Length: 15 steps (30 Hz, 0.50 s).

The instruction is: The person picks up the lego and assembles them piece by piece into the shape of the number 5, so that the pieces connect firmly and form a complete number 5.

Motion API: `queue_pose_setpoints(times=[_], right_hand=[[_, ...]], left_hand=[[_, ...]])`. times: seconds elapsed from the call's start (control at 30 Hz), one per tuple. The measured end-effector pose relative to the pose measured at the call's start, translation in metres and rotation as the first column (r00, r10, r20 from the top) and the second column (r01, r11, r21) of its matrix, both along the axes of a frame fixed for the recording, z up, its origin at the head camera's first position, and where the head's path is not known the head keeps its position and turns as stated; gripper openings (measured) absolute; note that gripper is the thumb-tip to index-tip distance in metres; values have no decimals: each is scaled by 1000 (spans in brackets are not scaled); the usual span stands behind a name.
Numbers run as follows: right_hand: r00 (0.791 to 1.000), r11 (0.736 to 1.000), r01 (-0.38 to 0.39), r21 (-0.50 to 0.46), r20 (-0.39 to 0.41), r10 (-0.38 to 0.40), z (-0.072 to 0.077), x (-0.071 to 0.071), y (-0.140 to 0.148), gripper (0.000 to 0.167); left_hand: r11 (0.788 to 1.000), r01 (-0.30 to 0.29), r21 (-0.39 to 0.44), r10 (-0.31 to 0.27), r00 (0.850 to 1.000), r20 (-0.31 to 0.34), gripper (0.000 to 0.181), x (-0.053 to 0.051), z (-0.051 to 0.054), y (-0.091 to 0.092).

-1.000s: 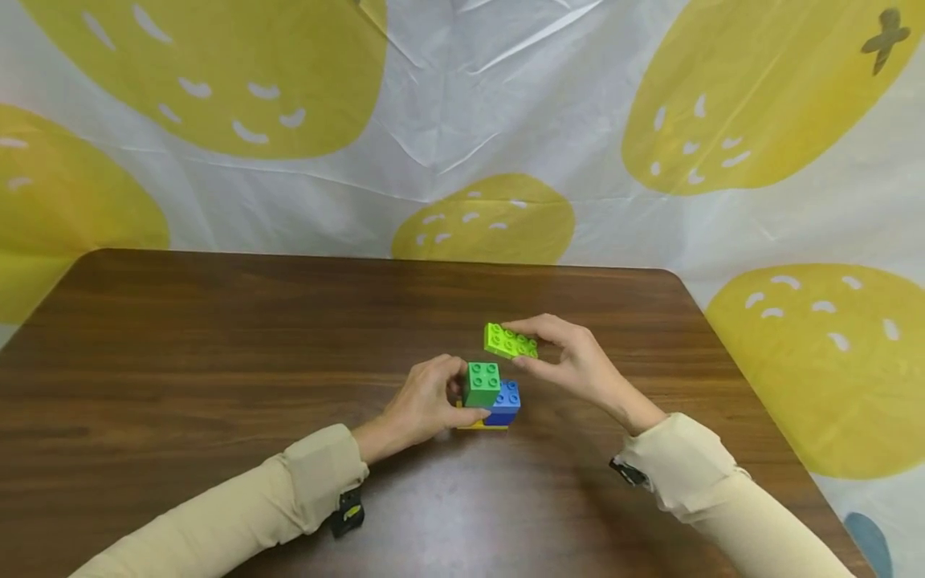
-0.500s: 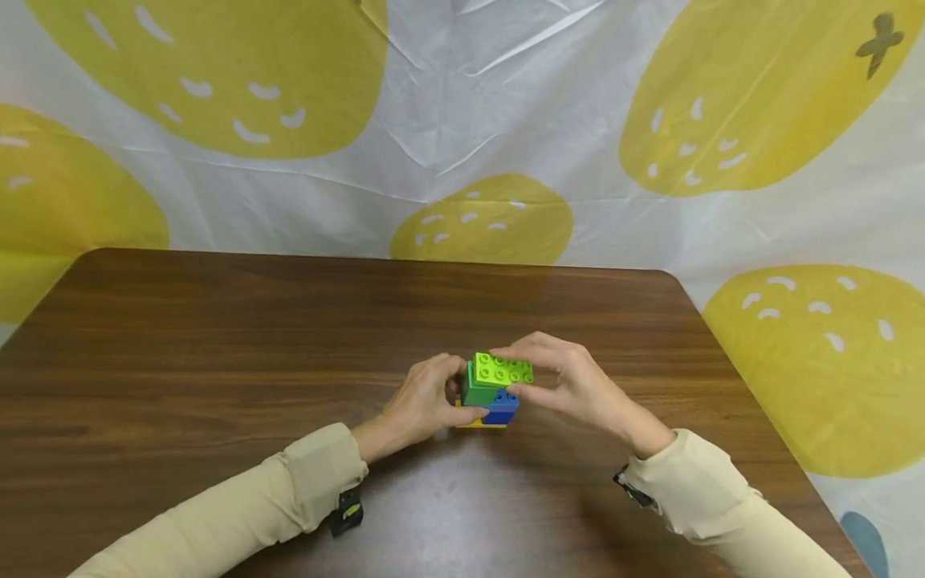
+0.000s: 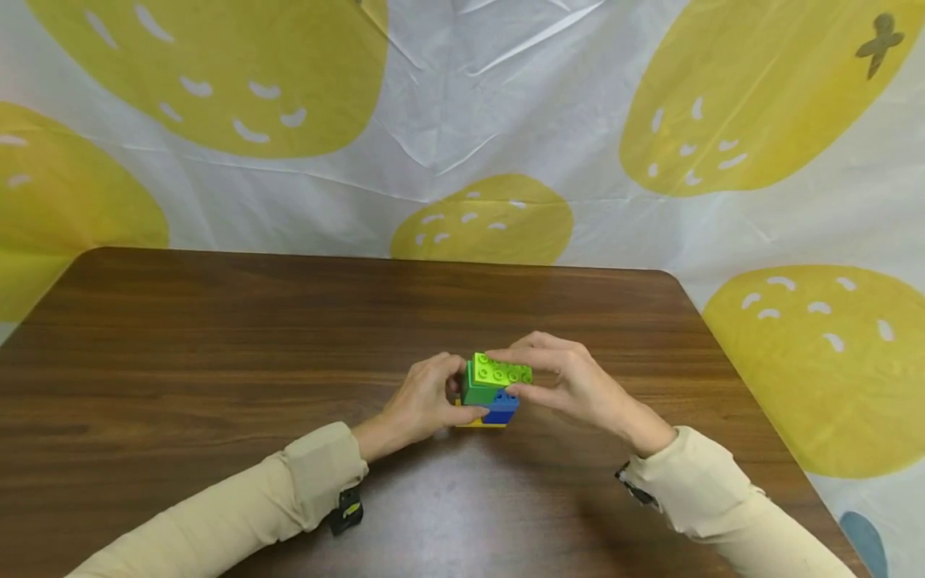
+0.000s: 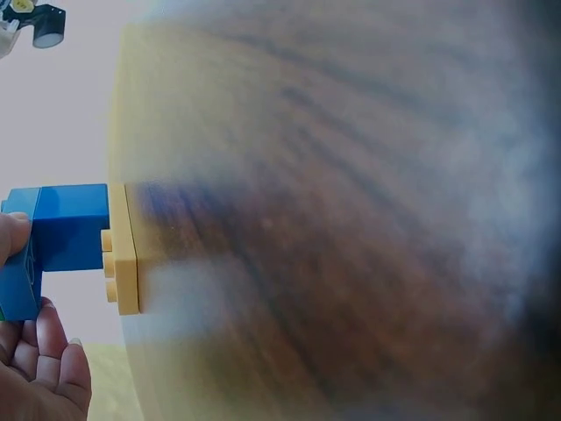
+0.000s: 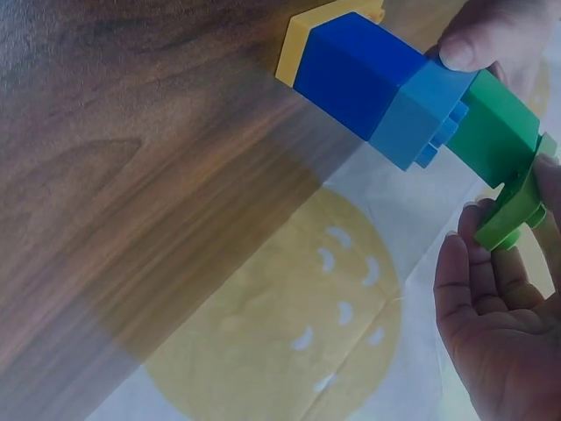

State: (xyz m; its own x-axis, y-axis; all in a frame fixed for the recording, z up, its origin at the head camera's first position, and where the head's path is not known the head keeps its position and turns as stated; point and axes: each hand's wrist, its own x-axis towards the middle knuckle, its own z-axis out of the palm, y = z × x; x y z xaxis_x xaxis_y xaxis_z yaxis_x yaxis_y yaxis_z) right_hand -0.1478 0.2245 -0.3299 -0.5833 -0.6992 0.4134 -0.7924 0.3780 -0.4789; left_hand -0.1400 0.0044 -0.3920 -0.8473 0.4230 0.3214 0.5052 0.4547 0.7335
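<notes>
A stack of toy building bricks stands on the table between the hands. At its base is a yellow brick, then a dark blue brick, a lighter blue brick and a green brick. My left hand grips the stack from the left, its thumb on the lighter blue brick. The thumb and fingers of my right hand pinch a flat lime-green brick over the green one. It overhangs to the right and looks slightly tilted in the right wrist view; whether it is fully seated, I cannot tell.
The dark wooden table spreads out around the stack. Behind it hangs a white cloth with yellow fruit shapes. Black wrist cameras hang under the left sleeve and the right sleeve.
My right hand has brought the lime-green brick left and down onto the green brick. Its index finger has since slid further over the brick's studs. The left hand has stayed in place.
</notes>
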Motion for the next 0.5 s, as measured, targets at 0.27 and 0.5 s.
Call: queue_pose_setpoints(times=[0.27,0.5], right_hand=[[1000,999,-18,35,-24,19,5,-1,0,41],[999,997,-19,76,-30,21,9,-1,-1,41]], left_hand=[[1000,-1,-3,1,1000,10,32,-1,0,0],[1000,5,-11,-5,1000,11,32,-1,1,1]])
